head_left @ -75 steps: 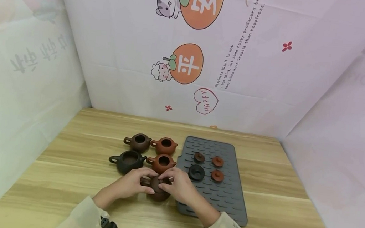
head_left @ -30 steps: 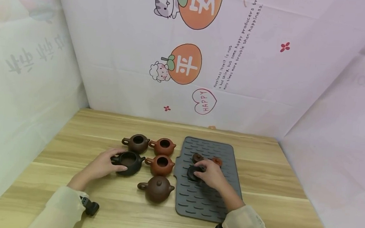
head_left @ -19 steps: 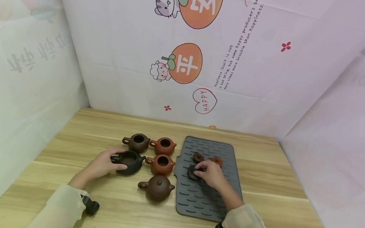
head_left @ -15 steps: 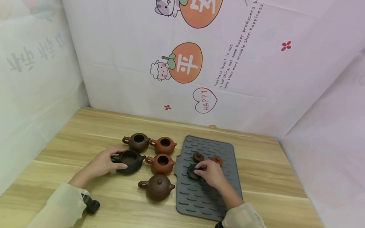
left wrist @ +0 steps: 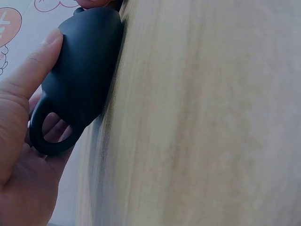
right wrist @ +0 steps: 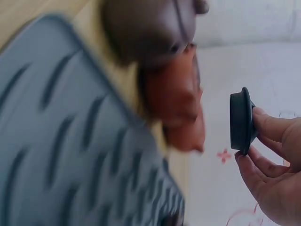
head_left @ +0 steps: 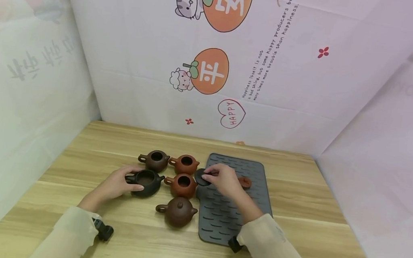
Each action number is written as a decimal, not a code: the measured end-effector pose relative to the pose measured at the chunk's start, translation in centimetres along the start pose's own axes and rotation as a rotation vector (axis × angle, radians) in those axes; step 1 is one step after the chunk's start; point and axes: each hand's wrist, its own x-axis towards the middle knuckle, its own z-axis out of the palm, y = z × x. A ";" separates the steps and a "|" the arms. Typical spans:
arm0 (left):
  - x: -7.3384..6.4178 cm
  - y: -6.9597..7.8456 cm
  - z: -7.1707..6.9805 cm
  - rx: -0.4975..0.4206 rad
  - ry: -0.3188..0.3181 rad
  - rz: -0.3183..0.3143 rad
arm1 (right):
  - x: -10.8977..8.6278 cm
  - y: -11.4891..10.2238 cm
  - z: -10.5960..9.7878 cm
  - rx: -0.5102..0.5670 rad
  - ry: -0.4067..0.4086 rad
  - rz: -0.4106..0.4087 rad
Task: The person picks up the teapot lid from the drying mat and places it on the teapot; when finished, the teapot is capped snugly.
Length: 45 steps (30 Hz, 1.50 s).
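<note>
head view, a person's left hand (head_left: 117, 183) grasping a black teapot (head_left: 148, 190) on the surface (head_left: 146, 245) left of a gray mat (head_left: 217, 223), right hand (head_left: 223, 179) pinching a black lid (head_left: 199, 178) in its grip, raised near the mat's left edge

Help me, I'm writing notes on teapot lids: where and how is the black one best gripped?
Probably pinch the black lid by its raised top, coming from that side, as the right hand does: in the right wrist view, a collar stands out opposite, beyond a wider rim. That grip should leave the collar free.
</note>
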 end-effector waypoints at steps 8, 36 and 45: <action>0.1 0.0 0.2 -0.038 0.002 0.017 | 2.6 -5.3 2.7 -0.003 -0.068 -0.065; 0.0 0.0 0.0 -0.069 -0.020 -0.056 | 5.4 -11.0 13.3 -0.091 -0.074 0.070; -0.1 -0.1 0.1 -0.101 -0.009 -0.044 | 5.1 -10.5 14.3 -0.159 -0.044 0.033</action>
